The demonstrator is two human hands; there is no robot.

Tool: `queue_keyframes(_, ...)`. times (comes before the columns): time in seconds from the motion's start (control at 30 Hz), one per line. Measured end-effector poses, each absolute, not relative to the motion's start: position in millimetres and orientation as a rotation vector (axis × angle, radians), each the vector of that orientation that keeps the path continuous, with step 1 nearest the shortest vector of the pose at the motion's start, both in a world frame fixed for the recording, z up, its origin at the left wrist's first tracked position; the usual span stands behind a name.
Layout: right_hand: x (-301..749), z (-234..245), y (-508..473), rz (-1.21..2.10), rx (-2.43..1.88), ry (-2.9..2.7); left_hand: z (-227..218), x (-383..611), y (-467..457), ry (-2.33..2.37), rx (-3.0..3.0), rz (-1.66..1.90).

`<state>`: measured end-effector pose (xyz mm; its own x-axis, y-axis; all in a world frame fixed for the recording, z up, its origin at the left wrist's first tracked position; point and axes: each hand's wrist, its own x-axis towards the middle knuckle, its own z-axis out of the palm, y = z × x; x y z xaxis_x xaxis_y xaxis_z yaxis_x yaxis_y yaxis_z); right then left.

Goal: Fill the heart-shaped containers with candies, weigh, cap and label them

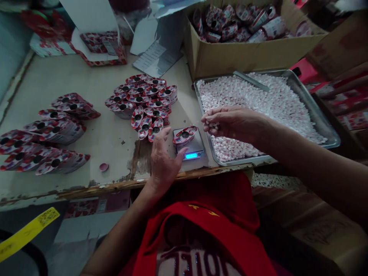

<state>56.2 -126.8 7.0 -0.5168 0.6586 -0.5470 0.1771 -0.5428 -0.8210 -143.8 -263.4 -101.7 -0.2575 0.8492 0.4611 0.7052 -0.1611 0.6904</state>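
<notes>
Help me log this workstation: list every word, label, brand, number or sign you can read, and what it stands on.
No text reads with certainty.
Scale display: lit blue, digits too blurred.
Printed containers: labels too small.
Shirt: large letters, cut off, unclear.
Red apron: yellow marks, unreadable.
Yellow strip: square code and dark marks, unreadable.
Lower-right cardboard: faint marks, unreadable.

Red apron (227,232), seemingly; lettered shirt (184,264).

the right hand (231,122) holds pale pellets (213,125) near a small scale (197,145).
</notes>
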Motion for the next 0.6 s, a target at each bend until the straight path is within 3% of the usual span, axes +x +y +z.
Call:
queue_keyframes(0.13, 63, 4, -127, 2.139, -1.330, -1.252, -99, -128, -238, 1.883, 1.895, 1.123)
queue_keyframes(0.27, 62, -2, -127, 2.178, -1.289, -1.229, -44, -156, -225, 1.827, 2.049, 0.946)
queue_keyframes(0.4, 45, -9, -126, 2.215, -1.209, -1.375, 8, -255, -231, 2.314, 1.894, 1.020)
queue_keyframes(0.5, 12, -17, -123, 2.132, -1.080, -1.719, 8, -342, -235, 2.478, 1.671, 0.728)
queue_keyframes(0.6, -28, -32, -117, 1.724, -0.942, -2.195, -14, -396, -246, 2.440, 1.604, 0.525)
